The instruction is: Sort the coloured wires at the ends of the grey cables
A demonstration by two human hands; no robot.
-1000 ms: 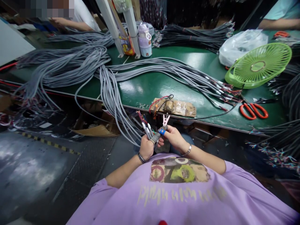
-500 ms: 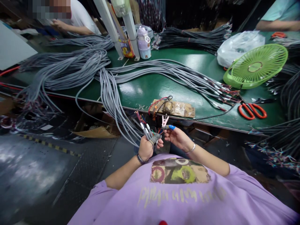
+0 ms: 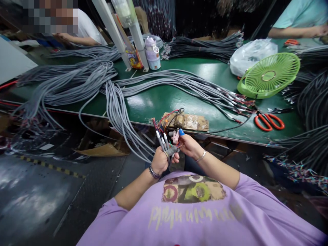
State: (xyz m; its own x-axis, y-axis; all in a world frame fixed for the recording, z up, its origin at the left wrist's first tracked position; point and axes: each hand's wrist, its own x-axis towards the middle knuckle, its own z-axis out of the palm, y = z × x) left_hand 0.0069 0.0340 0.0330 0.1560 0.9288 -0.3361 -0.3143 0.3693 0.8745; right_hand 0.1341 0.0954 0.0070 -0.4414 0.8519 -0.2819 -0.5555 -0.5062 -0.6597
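Note:
My left hand (image 3: 160, 161) is closed around several grey cables (image 3: 162, 140) just below their stripped ends, where coloured wires and white sleeves stick up. A grey cover sits on its thumb. Close beside it, my right hand (image 3: 191, 147) is closed on a small pink clip (image 3: 175, 136), with blue tape on one finger. The clip is right at the thin coloured wires (image 3: 178, 147) between the two hands; whether it grips one, I cannot tell. From my left hand the cables run up to a large grey cable bundle (image 3: 115, 106) on the bench.
On the green bench (image 3: 143, 102) lie a wooden block (image 3: 196, 122) at the front edge, orange-handled scissors (image 3: 264, 122), a green fan (image 3: 273, 77), a plastic bag (image 3: 252, 56) and a bottle (image 3: 153, 54). Black cables (image 3: 314, 99) hang at the right. Two people work across the bench.
My right hand has turned and brought the pink clip lower and leftward, close to the wires at my left hand. My left hand keeps its hold on the cables. The view has shifted slightly.

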